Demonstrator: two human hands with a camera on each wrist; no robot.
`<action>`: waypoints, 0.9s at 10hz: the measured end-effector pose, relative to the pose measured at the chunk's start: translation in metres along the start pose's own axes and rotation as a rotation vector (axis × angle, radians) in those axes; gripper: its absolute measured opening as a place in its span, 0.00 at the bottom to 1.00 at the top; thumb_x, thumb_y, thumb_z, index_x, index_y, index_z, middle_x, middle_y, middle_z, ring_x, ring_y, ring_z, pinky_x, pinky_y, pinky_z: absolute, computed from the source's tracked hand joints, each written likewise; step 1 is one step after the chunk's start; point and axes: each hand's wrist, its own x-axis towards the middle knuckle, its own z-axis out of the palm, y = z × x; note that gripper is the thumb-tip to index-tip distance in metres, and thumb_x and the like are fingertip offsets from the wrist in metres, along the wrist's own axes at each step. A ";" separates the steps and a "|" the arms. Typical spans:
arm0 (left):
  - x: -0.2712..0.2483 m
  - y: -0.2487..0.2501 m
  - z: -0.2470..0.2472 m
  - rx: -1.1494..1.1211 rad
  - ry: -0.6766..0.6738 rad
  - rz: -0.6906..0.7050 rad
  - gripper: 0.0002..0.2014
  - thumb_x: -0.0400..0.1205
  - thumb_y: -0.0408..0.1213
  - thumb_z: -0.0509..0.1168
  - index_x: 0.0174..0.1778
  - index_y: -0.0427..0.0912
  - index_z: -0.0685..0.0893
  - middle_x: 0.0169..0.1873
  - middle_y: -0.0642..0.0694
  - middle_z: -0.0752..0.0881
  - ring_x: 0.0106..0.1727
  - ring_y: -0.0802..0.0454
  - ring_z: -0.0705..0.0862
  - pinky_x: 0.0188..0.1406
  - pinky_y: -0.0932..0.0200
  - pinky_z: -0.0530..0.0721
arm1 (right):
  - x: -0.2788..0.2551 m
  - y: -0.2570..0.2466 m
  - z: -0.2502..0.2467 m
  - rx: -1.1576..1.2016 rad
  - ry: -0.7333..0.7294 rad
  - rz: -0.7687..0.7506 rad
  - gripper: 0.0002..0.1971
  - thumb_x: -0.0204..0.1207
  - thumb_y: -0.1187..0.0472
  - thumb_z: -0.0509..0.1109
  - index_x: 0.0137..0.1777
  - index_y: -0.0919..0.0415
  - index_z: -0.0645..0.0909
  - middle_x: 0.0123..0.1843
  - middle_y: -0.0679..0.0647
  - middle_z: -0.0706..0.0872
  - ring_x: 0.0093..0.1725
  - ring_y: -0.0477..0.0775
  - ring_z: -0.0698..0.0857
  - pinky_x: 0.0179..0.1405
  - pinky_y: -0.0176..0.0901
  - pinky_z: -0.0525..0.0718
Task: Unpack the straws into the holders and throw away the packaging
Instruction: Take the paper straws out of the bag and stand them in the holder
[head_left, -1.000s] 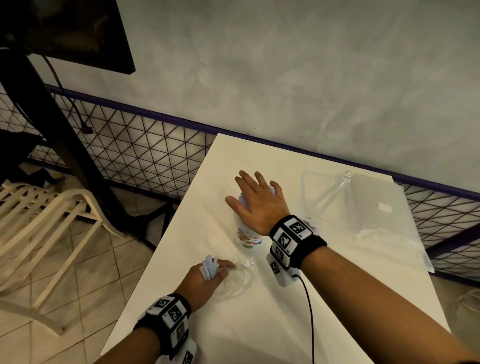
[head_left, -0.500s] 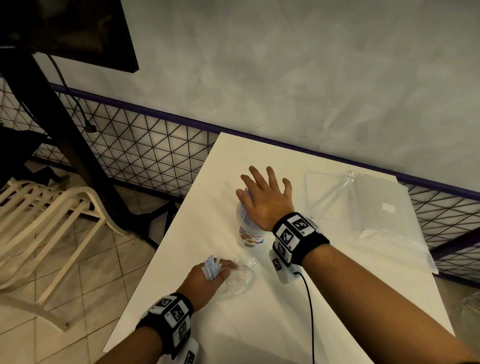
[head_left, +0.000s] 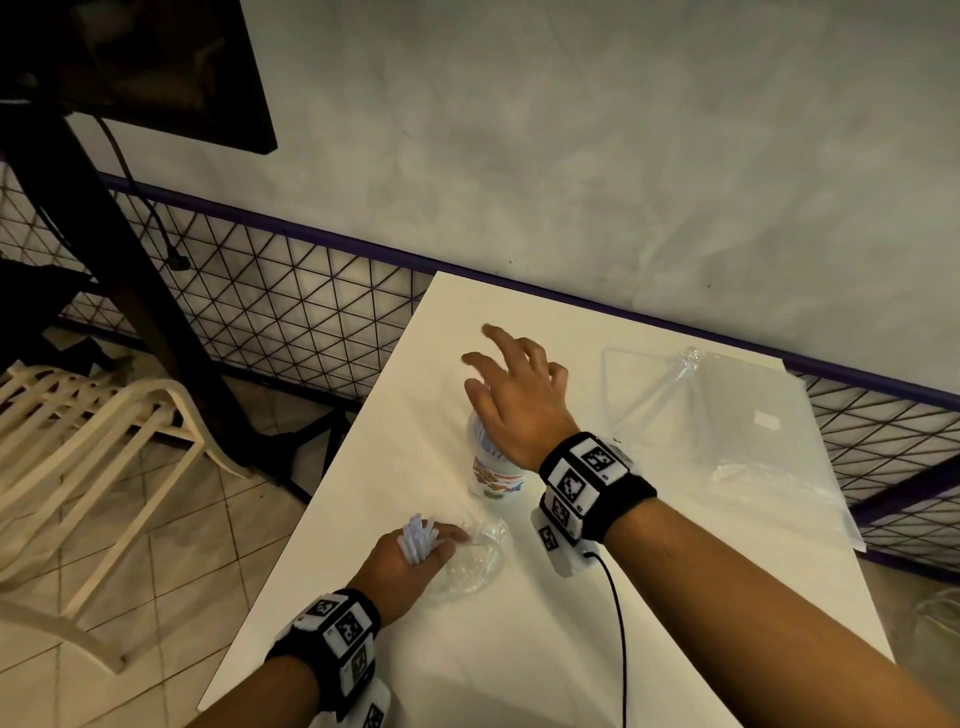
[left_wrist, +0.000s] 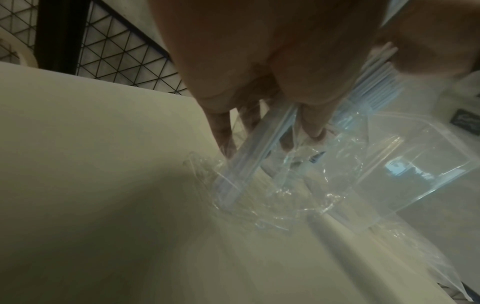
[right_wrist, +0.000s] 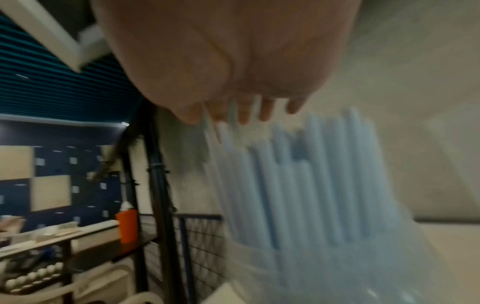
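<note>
A clear cup holder (head_left: 491, 475) with a printed label stands mid-table, filled with pale blue straws (right_wrist: 306, 185). My right hand (head_left: 511, 387) hovers over it, fingers spread and empty. My left hand (head_left: 410, 561) grips a bundle of pale blue straws (head_left: 418, 535) upright near the table's left edge. Their lower ends sit in crinkled clear wrapping (head_left: 475, 561); in the left wrist view the straws (left_wrist: 257, 148) run down into that clear wrapping (left_wrist: 285, 185).
A large clear plastic bag (head_left: 753, 441) lies flat at the white table's (head_left: 519, 649) far right. A wire-mesh railing (head_left: 291, 312) runs behind, beside a grey wall. A cream plastic chair (head_left: 88, 447) stands on the tiled floor at the left. A cable (head_left: 618, 634) trails from my right wrist.
My right hand has lifted off the straws in the cup and moved up and forward, fingers spreading. My left hand has kept its grip on its bundle.
</note>
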 end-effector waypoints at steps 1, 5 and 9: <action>-0.005 0.007 -0.001 -0.003 -0.005 -0.024 0.07 0.77 0.50 0.68 0.48 0.59 0.89 0.49 0.55 0.91 0.53 0.57 0.88 0.59 0.57 0.83 | -0.023 -0.019 -0.008 0.260 -0.069 -0.350 0.27 0.72 0.57 0.59 0.73 0.53 0.77 0.72 0.52 0.78 0.65 0.55 0.75 0.63 0.50 0.73; -0.013 0.023 0.002 0.012 -0.001 -0.010 0.27 0.70 0.37 0.72 0.66 0.44 0.76 0.52 0.47 0.83 0.56 0.53 0.85 0.54 0.66 0.83 | -0.066 -0.028 0.068 0.604 -0.388 -0.150 0.14 0.64 0.59 0.87 0.47 0.63 0.89 0.47 0.57 0.87 0.43 0.50 0.85 0.44 0.34 0.79; -0.015 0.025 -0.005 0.079 -0.013 -0.030 0.26 0.69 0.43 0.78 0.59 0.67 0.76 0.54 0.62 0.86 0.57 0.67 0.83 0.59 0.62 0.81 | -0.062 -0.009 0.065 0.246 -0.299 -0.176 0.19 0.74 0.51 0.77 0.39 0.70 0.82 0.37 0.62 0.82 0.36 0.59 0.80 0.37 0.50 0.74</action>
